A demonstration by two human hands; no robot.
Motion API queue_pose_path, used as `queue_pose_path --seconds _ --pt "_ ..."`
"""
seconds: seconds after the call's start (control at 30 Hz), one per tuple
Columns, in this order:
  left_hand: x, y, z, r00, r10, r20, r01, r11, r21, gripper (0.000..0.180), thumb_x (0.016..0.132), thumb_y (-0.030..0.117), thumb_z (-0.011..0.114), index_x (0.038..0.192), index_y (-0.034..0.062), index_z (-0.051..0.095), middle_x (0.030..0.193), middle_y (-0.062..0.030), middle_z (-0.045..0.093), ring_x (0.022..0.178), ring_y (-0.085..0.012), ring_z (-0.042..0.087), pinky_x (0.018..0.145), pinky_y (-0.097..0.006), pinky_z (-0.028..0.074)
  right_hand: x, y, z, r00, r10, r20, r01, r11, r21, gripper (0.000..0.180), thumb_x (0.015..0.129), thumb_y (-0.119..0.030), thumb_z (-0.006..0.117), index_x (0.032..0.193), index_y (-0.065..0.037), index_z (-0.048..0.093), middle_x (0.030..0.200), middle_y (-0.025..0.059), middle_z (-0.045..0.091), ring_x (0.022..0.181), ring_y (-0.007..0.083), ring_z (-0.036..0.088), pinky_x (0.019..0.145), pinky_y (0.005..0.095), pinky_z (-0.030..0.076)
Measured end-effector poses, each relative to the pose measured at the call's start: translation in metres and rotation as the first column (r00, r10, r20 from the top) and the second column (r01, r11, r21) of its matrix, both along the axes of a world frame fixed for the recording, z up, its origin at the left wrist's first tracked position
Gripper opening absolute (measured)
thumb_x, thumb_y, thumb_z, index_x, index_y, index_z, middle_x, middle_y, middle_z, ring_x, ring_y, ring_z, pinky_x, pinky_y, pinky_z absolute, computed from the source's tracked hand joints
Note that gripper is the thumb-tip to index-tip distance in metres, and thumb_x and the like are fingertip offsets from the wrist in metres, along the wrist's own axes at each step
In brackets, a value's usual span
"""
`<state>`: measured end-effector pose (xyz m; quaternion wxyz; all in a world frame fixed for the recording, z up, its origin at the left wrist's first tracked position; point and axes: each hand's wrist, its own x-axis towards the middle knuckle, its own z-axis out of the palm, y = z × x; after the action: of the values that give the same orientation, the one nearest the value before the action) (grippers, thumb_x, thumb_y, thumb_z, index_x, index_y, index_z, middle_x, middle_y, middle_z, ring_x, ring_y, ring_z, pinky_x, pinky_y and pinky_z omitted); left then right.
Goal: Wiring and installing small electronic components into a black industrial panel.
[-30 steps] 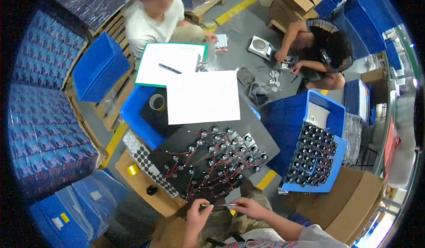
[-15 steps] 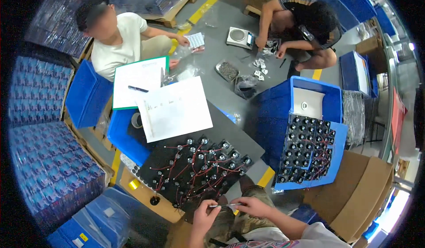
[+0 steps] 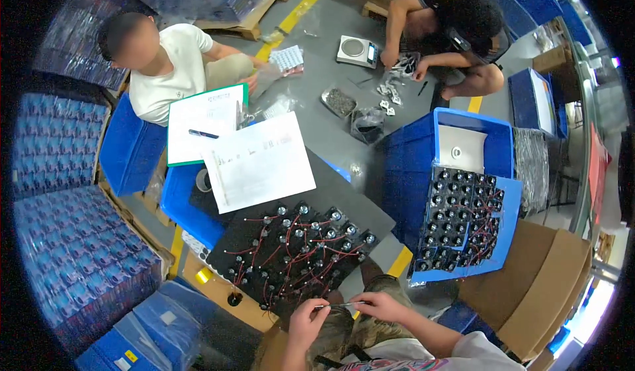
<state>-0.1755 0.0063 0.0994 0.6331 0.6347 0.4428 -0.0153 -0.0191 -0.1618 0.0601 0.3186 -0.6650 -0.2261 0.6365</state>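
Note:
Near the lower edge, my left hand [image 3: 305, 323] and my right hand [image 3: 383, 307] pinch opposite ends of a thin, silvery, stick-like tool [image 3: 342, 304]. It lies roughly level above my knees; its exact kind is too small to make out. Just beyond my hands, a black board [image 3: 228, 248] carries several small round parts with clear tops and red wires [image 3: 289, 255]. Paper sheets [image 3: 264, 166] and a green-edged clipboard [image 3: 192, 116] with a dark pen [image 3: 203, 133] lie at the board's far end, over a blue bin [image 3: 180, 195].
Right of me, a blue crate [image 3: 403, 172] bears a panel with rows of black wired parts [image 3: 456, 222]; a cardboard box [image 3: 529, 278] stands nearer. Two people sit or crouch beyond, beside a scale [image 3: 356, 50] and a metal tray [image 3: 338, 102]. Stacked printed packs [image 3: 79, 238] fill the left.
My hands hold nearly the same pose with the thin tool. The person at the left has turned their head and drawn a hand back; the crouching person's hands have shifted slightly.

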Motion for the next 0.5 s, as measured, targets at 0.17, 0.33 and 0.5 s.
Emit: queue_pose_path --seconds 0.17,0.33,0.5 --pt "-0.013 0.007 0.003 0.998 -0.057 -0.019 0.058 0.996 0.066 0.014 0.083 0.013 0.067 0.095 0.0055 0.065 0.085 -0.0064 0.063 0.070 -0.0159 0.059 0.063 -0.026 0.047 -0.002 0.017 0.011 0.993 0.116 -0.006 -0.116 0.985 -0.129 0.026 0.091 -0.027 0.060 0.106 -0.006 0.065 0.081 0.0045 0.065 0.066 0.0095 0.058 0.061 0.0267 0.047" --pt "-0.031 0.005 0.002 0.997 0.034 -0.074 -0.035 0.999 -0.014 0.021 0.083 0.014 0.069 0.100 0.0044 0.062 0.088 -0.0061 0.064 0.073 -0.0139 0.061 0.065 -0.025 0.048 -0.019 0.020 0.008 0.994 0.030 -0.103 -0.047 0.984 -0.170 0.025 0.092 -0.027 0.060 0.106 -0.007 0.065 0.079 0.0020 0.064 0.067 0.0069 0.056 0.060 0.0252 0.046" --pt "-0.050 0.004 0.001 0.972 0.202 -0.122 -0.210 0.976 -0.054 0.026 0.083 0.018 0.069 0.103 0.0059 0.059 0.087 -0.0060 0.062 0.076 -0.0143 0.060 0.068 -0.028 0.047 -0.038 0.025 0.003 0.996 0.073 -0.056 -0.077 0.994 -0.071 0.024 0.092 -0.025 0.060 0.108 -0.007 0.064 0.079 0.0008 0.062 0.069 0.0060 0.055 0.062 0.0243 0.046"
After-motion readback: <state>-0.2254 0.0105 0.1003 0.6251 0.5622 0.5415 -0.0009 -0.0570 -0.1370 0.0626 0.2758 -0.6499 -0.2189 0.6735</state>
